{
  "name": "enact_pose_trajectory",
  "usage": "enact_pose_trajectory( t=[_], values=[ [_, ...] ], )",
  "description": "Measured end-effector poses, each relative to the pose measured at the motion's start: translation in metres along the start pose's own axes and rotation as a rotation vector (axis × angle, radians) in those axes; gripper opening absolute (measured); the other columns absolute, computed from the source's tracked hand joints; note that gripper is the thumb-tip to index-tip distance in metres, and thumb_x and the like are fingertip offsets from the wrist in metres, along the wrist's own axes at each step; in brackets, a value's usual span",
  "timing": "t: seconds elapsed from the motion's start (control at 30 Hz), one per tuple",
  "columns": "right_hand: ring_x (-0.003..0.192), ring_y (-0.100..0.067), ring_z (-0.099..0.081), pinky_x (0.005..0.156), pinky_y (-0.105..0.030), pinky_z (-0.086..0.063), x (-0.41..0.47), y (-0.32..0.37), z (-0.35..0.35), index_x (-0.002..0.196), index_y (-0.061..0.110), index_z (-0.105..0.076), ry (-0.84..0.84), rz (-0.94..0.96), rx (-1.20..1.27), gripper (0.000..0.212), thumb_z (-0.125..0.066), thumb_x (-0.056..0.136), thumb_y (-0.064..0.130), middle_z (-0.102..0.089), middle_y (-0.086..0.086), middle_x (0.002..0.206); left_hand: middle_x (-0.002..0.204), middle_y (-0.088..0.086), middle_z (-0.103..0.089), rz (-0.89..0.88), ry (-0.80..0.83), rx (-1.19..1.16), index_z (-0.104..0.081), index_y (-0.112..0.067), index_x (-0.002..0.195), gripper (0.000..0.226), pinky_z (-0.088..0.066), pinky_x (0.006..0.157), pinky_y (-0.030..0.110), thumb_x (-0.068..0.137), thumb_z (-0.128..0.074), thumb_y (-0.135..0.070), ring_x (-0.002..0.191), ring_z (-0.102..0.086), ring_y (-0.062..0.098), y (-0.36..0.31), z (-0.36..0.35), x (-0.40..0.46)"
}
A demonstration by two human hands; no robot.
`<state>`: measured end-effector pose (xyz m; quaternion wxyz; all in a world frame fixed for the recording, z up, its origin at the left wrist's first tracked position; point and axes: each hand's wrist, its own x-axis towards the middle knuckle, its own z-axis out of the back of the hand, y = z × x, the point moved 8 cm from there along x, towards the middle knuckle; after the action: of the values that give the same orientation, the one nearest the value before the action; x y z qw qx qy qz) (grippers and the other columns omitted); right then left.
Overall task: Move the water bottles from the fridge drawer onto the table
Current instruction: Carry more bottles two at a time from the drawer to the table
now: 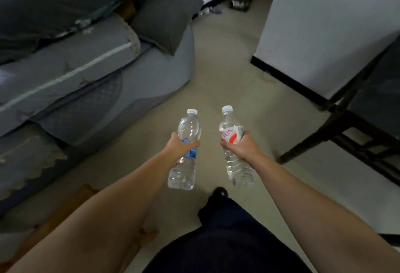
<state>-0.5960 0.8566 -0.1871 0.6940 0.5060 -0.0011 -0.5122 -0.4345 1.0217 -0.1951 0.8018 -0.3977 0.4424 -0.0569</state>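
The left hand (180, 142) is wrapped round the waist of a blue-labelled bottle (184, 153); the right hand (242, 145) is wrapped round a red-labelled bottle (234, 149); both bottles are upright, capped, carried side by side over the floor (216, 67), apart. Full of water, they probably weigh a fair bit, with thin walls that give and may be slick; the labelled middle seems the sound hold. A grey sofa (86, 67) lies left; a dark frame (346, 125), cut off at right, could be the table; no fridge shows.
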Motion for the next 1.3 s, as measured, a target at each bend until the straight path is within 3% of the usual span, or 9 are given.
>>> enact_pose_trajectory(
  t=[0.3,0.53,0.63,0.7,0.8,0.93,1.1,1.23,1.3],
  values=[
    [0.089,-0.019,-0.068,0.087,-0.038,-0.055,0.120,0.020,0.117,0.112,0.016,-0.057,-0.138,-0.074,0.117,0.079,-0.078,0.049,0.058,-0.069,-0.001,0.100,0.107,0.010,-0.067,-0.104,0.144,0.093,-0.051,-0.012,0.124,0.080,-0.057,0.075,0.036,0.055,-0.079,-0.042,0.089,-0.069,0.023,-0.154,-0.076,0.105],
    [0.093,-0.020,-0.058,0.078,-0.027,-0.042,0.177,0.007,0.185,0.124,0.013,-0.046,-0.272,-0.213,0.192,0.069,-0.080,0.071,0.042,-0.056,0.002,0.104,0.097,0.007,-0.071,-0.214,0.350,0.245,-0.063,-0.016,0.111,0.044,-0.056,0.085,0.037,0.071,-0.077,-0.026,0.089,-0.069,0.021,-0.247,-0.165,0.175],
    [0.105,-0.025,-0.059,0.080,-0.030,-0.042,0.206,-0.003,0.220,0.131,0.011,-0.040,-0.351,-0.282,0.222,0.076,-0.078,0.073,0.042,-0.055,-0.002,0.112,0.094,0.005,-0.068,-0.222,0.435,0.329,-0.061,-0.015,0.112,0.039,-0.053,0.072,0.029,0.078,-0.076,-0.026,0.081,-0.066,0.017,-0.287,-0.204,0.213],
    [0.110,-0.027,-0.059,0.086,-0.034,-0.047,0.227,-0.001,0.244,0.133,0.009,-0.038,-0.419,-0.300,0.258,0.081,-0.079,0.072,0.043,-0.057,-0.007,0.123,0.097,0.006,-0.068,-0.231,0.493,0.368,-0.058,-0.014,0.116,0.045,-0.052,0.073,0.029,0.078,-0.076,-0.027,0.081,-0.066,0.018,-0.320,-0.228,0.236],
    [0.111,-0.028,-0.059,0.090,-0.036,-0.049,0.252,-0.003,0.277,0.134,0.008,-0.038,-0.519,-0.370,0.376,0.081,-0.080,0.073,0.039,-0.057,-0.010,0.126,0.113,0.008,-0.065,-0.264,0.536,0.459,-0.052,-0.014,0.125,0.072,-0.054,0.090,0.041,0.063,-0.081,-0.035,0.099,-0.065,0.025,-0.373,-0.262,0.268],
    [0.111,-0.027,-0.058,0.082,-0.031,-0.046,0.276,0.006,0.315,0.137,0.009,-0.034,-0.620,-0.429,0.473,0.077,-0.076,0.079,0.038,-0.055,-0.008,0.124,0.113,0.008,-0.064,-0.336,0.615,0.515,-0.051,-0.015,0.127,0.067,-0.055,0.072,0.032,0.068,-0.078,-0.033,0.094,-0.066,0.024,-0.443,-0.315,0.293],
    [0.109,-0.025,-0.061,0.091,-0.040,-0.054,0.283,-0.020,0.342,0.139,0.012,-0.032,-0.714,-0.533,0.608,0.087,-0.079,0.073,0.044,-0.058,-0.005,0.122,0.109,0.010,-0.066,-0.370,0.765,0.605,-0.052,-0.016,0.125,0.065,-0.058,0.070,0.036,0.068,-0.080,-0.033,0.089,-0.068,0.024,-0.471,-0.397,0.292],
    [0.101,-0.016,-0.059,0.075,-0.027,-0.054,0.277,-0.056,0.380,0.138,0.011,-0.032,-0.774,-0.601,0.654,0.082,-0.075,0.077,0.044,-0.057,-0.003,0.120,0.111,0.013,-0.066,-0.385,0.926,0.732,-0.051,-0.015,0.128,0.066,-0.059,0.064,0.036,0.071,-0.080,-0.030,0.090,-0.068,0.025,-0.468,-0.477,0.272],
    [0.104,-0.018,-0.057,0.076,-0.025,-0.048,0.272,-0.078,0.408,0.142,0.011,-0.026,-0.835,-0.617,0.679,0.082,-0.073,0.081,0.039,-0.054,-0.006,0.127,0.114,0.012,-0.065,-0.427,0.988,0.788,-0.048,-0.018,0.129,0.064,-0.057,0.066,0.034,0.074,-0.079,-0.028,0.094,-0.067,0.024,-0.474,-0.523,0.260]
  ],
)
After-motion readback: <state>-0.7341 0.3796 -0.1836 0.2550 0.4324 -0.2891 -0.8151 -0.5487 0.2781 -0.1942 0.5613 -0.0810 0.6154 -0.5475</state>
